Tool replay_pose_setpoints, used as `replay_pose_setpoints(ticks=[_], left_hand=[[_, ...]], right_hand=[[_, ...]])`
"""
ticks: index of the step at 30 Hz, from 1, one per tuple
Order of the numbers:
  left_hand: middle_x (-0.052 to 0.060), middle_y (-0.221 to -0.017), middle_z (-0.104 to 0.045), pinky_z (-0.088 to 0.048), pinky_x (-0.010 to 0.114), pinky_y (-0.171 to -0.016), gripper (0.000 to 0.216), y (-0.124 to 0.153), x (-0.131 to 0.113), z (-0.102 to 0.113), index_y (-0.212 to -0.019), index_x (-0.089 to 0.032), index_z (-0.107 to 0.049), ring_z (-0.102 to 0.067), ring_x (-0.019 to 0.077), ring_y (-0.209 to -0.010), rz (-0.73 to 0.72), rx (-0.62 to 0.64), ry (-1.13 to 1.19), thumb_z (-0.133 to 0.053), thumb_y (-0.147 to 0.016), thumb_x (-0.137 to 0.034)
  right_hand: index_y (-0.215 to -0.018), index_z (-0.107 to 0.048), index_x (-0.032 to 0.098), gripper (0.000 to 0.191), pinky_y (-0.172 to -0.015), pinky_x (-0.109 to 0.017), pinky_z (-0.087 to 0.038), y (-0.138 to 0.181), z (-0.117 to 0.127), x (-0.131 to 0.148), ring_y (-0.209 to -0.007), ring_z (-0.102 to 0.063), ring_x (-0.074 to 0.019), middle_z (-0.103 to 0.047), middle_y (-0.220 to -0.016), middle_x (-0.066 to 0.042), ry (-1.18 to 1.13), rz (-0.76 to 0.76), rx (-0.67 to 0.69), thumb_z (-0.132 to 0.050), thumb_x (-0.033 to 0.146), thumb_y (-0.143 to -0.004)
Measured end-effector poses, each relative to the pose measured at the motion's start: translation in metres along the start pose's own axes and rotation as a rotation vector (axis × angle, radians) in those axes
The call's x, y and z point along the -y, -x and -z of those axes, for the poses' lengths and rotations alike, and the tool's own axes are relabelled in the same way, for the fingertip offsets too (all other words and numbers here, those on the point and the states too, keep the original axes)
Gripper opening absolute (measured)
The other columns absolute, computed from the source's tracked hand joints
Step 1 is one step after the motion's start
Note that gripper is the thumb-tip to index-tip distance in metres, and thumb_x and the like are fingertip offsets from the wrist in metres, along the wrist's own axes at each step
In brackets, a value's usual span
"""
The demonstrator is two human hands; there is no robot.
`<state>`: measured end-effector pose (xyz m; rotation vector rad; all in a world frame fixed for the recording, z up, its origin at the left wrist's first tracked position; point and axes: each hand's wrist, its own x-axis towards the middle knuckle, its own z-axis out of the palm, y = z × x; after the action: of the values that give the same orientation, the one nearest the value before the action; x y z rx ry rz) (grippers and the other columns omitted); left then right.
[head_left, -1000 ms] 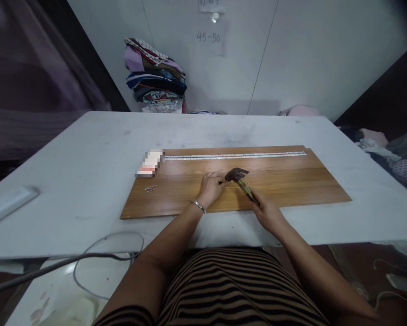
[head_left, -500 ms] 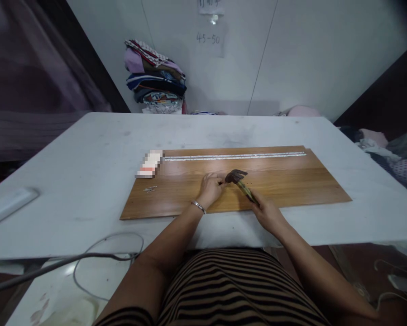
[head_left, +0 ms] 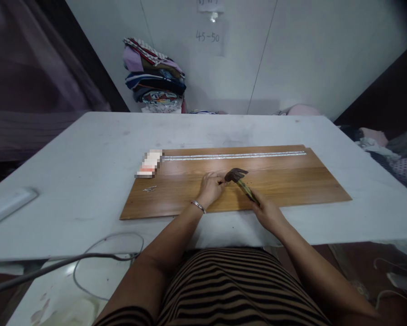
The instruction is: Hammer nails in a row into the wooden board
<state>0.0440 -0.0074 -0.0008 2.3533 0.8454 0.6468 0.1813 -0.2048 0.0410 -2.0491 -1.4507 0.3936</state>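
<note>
My right hand (head_left: 265, 211) is wrapped around the handle of a claw hammer (head_left: 246, 188), whose dark metal head is low over the wooden board (head_left: 301, 185). On the board, my left hand (head_left: 210, 186) is closed, with thumb and finger pinched together right beside the hammer head. Whatever sits in that pinch is too small to make out. Several loose nails (head_left: 149, 189) lie on the board's left part. Two white strips with markings (head_left: 233, 156) run along the far edge of the board. A small blurred box (head_left: 150, 163) rests on its far left corner.
The board lies on a large white table (head_left: 67, 181). At the table's left is a white elongated object (head_left: 11, 206). Folded clothes (head_left: 155, 81) are stacked by the wall, and more cloth (head_left: 386, 149) lies at right. A dark cable (head_left: 70, 259) crosses the lower left.
The hammer head has shifted very slightly, staying beside the left fingertips. Both hands keep their grip and place, and the view tilts a touch.
</note>
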Motion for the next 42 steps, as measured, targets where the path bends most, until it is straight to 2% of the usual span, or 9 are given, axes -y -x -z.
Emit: replay_pose_setpoints(ticks=[6,12,26,32,38,42], left_hand=[[0.004,-0.085,-0.069,-0.042,0.036,-0.088,0.008,0.0003,0.0004,-0.0005,-0.072,-0.022,-0.074,-0.058,0.0190,-0.090,0.003,0.006,-0.018,-0.070,-0.080,-0.020],[0.003,-0.084,-0.069,-0.042,0.035,-0.086,0.007,0.0004,0.0008,-0.0012,-0.073,-0.022,-0.073,-0.059,0.0185,-0.088,0.000,-0.002,-0.021,-0.071,-0.080,-0.022],[0.002,-0.084,-0.069,-0.042,0.035,-0.085,0.009,0.0013,0.0030,-0.0026,-0.072,-0.022,-0.073,-0.059,0.0184,-0.088,-0.006,-0.018,-0.021,-0.070,-0.080,-0.021],[0.003,-0.086,-0.069,-0.041,0.035,-0.086,0.007,0.0014,0.0039,-0.0029,-0.074,-0.023,-0.074,-0.058,0.0189,-0.090,-0.008,-0.017,-0.013,-0.071,-0.080,-0.024],[0.003,-0.085,-0.069,-0.042,0.035,-0.086,0.008,0.0011,0.0025,-0.0019,-0.072,-0.022,-0.073,-0.058,0.0192,-0.090,-0.004,-0.011,-0.034,-0.071,-0.079,-0.021],[0.003,-0.087,-0.069,-0.042,0.036,-0.088,0.006,0.0008,0.0020,-0.0010,-0.074,-0.023,-0.073,-0.059,0.0192,-0.092,-0.003,0.000,-0.019,-0.071,-0.079,-0.020]], right_hand=[[-0.134,-0.057,0.018,0.049,-0.086,-0.044,-0.054,-0.0003,0.0003,0.0021,-0.103,-0.068,-0.0304,-0.072,-0.116,-0.014,0.000,-0.020,0.031,-0.048,0.021,-0.085],[-0.135,-0.056,0.018,0.049,-0.089,-0.043,-0.053,-0.0002,-0.0002,0.0020,-0.107,-0.067,-0.0292,-0.070,-0.119,-0.013,-0.033,0.016,0.001,-0.047,0.021,-0.087],[-0.132,-0.057,0.019,0.048,-0.085,-0.045,-0.054,-0.0008,-0.0008,0.0008,-0.100,-0.069,-0.0305,-0.073,-0.112,-0.013,-0.004,0.005,0.017,-0.047,0.020,-0.086],[-0.136,-0.054,0.019,0.050,-0.088,-0.043,-0.053,0.0001,-0.0004,0.0000,-0.104,-0.068,-0.0294,-0.071,-0.117,-0.013,-0.013,0.014,0.001,-0.047,0.020,-0.087],[-0.134,-0.057,0.019,0.049,-0.084,-0.044,-0.055,-0.0012,-0.0005,0.0008,-0.100,-0.069,-0.0300,-0.072,-0.114,-0.013,0.003,-0.028,0.032,-0.050,0.019,-0.085],[-0.134,-0.057,0.019,0.049,-0.087,-0.044,-0.054,-0.0006,-0.0005,0.0011,-0.103,-0.068,-0.0298,-0.071,-0.117,-0.013,-0.013,-0.009,0.000,-0.049,0.018,-0.085]])
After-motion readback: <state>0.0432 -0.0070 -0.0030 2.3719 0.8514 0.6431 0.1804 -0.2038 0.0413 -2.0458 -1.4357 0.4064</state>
